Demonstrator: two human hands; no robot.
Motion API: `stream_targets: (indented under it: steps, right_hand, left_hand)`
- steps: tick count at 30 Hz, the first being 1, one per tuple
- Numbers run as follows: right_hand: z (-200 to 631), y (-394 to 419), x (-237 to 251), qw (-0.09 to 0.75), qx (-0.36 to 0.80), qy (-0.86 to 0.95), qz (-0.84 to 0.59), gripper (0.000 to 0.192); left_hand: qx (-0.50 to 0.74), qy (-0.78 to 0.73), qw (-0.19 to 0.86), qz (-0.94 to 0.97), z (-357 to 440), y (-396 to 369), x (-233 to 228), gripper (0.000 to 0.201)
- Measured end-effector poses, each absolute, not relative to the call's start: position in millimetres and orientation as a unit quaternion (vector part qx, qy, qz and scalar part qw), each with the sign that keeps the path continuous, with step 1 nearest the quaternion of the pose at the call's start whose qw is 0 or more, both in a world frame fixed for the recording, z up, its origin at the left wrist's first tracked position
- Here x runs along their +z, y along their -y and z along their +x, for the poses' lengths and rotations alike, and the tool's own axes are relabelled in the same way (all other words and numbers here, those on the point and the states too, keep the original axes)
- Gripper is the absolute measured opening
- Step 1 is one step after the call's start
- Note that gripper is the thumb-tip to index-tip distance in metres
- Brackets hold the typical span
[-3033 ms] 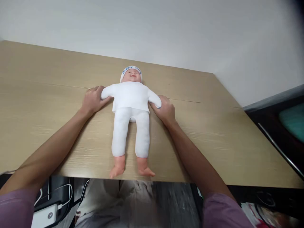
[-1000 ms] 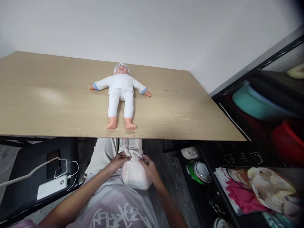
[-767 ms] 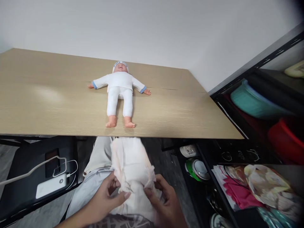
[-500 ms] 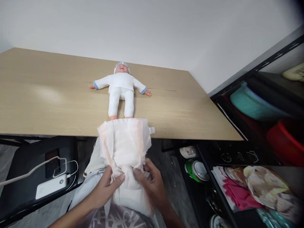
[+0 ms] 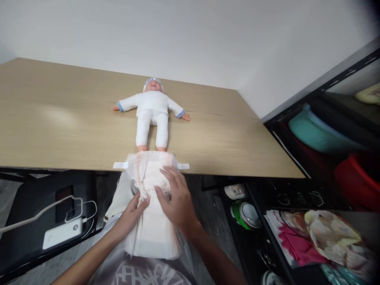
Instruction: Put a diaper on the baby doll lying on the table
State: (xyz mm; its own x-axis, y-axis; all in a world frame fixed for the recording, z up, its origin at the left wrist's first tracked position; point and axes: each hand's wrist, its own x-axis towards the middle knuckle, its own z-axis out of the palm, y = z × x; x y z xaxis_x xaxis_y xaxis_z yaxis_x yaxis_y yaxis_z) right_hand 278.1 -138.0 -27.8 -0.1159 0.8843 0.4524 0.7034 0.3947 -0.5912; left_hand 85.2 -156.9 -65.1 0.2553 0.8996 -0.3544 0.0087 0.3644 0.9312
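An unfolded white diaper (image 5: 154,233) stretches from my lap up to the table's front edge, with its two side tabs spread out at the far end. My left hand (image 5: 135,211) pinches the ruffled left edge of the diaper between thumb and fingers. Over its right half lies my right hand (image 5: 176,198), fingers spread and touching the inner surface. Just beyond the far end, a baby doll (image 5: 152,103) in white clothes and a printed white cap lies on its back, arms out, feet toward me.
The doll rests on a wooden table (image 5: 231,138) against a white wall. At left, a black chair (image 5: 26,209) holds a white power bank (image 5: 63,233) with a cable. A black shelf at right carries a teal basin (image 5: 317,130), a red basin (image 5: 356,178) and cloths (image 5: 303,241).
My right hand has let go of the diaper's right edge and moved up, spreading its fingers over the inside. The diaper now lies flatter, with both tabs showing. My left hand keeps its pinch.
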Motion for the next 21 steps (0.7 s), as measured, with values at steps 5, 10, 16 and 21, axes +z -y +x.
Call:
stream_targets:
  steps: [5, 10, 16, 21]
  right_hand:
    - [252, 96, -39, 0.246, 0.131, 0.821, -0.499, 0.064]
    - [250, 90, -53, 0.215, 0.133, 0.826, -0.504, 0.065]
    - [253, 91, -52, 0.233, 0.139, 0.824, -0.498, 0.070]
    - [254, 91, -52, 0.231, 0.146, 0.823, -0.498, 0.069]
  left_hand:
    - [0.270, -0.488, 0.628, 0.543, 63, 150, -65, 0.062]
    - [0.130, -0.460, 0.428, 0.767, 10, 116, -27, 0.035]
    - [0.200, -0.361, 0.045, 0.910, -5, 1, 20, 0.038]
    - [0.110, -0.205, 0.013, 0.973, 41, -83, 19, 0.094]
